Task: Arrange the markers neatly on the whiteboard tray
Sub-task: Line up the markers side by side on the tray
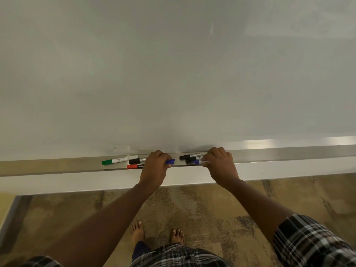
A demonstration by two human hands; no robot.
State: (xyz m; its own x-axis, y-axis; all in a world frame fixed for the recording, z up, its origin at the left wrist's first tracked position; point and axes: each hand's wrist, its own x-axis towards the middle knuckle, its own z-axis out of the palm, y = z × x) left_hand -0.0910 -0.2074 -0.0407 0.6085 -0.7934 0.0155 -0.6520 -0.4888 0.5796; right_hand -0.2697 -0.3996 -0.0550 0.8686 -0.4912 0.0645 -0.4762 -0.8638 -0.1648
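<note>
A metal whiteboard tray (67, 165) runs across the view below the whiteboard. On it lie a green-capped marker (119, 160), a black-capped marker (135, 161) and a red-capped marker (133, 166), all left of my hands. My left hand (157, 165) is closed around a blue-capped marker (170, 161), whose cap sticks out to the right. My right hand (219, 162) grips another blue-capped marker (196, 162) at the tray's front. Two black-capped markers (185, 156) lie just behind it, one partly hidden by my fingers.
The white whiteboard (173, 74) fills the upper view. A white ledge (77, 182) sits below the tray. Beneath is a mottled brown floor (212, 209) with my bare feet (137, 231) and plaid clothing.
</note>
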